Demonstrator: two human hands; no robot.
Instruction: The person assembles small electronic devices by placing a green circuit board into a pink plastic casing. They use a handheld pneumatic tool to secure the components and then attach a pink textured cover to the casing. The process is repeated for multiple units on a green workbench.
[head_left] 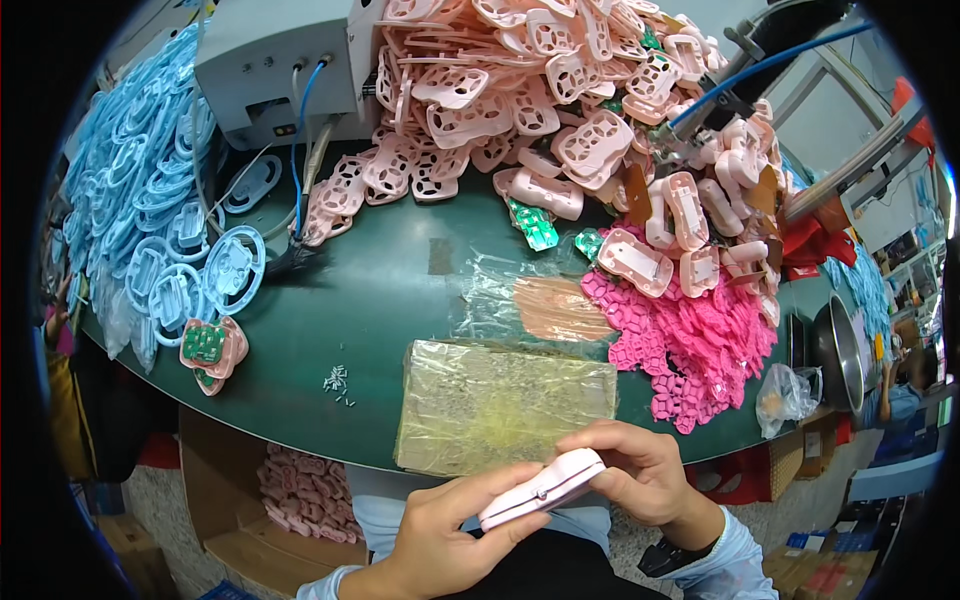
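Observation:
A pale pink plastic casing [548, 484] is held edge-on above the table's near edge, a dark seam running along its side. A small shiny metal bit shows at that seam. My left hand [450, 525] grips its left end between thumb and fingers. Closed on the right end is my right hand [637, 470], thumb below and fingers above. Just beyond both hands lies a flat block wrapped in yellowish clear tape [505, 405]. Small metal screws or pins [337, 381] are scattered left of that block.
Pink casing parts [470, 110] pile up at the back, with green circuit boards [535, 228] among them. Bright pink rubbery pieces [690, 345] heap at right, near a metal bowl [838, 352]. Blue plastic parts [140, 190] crowd the left beside a grey machine box [285, 75].

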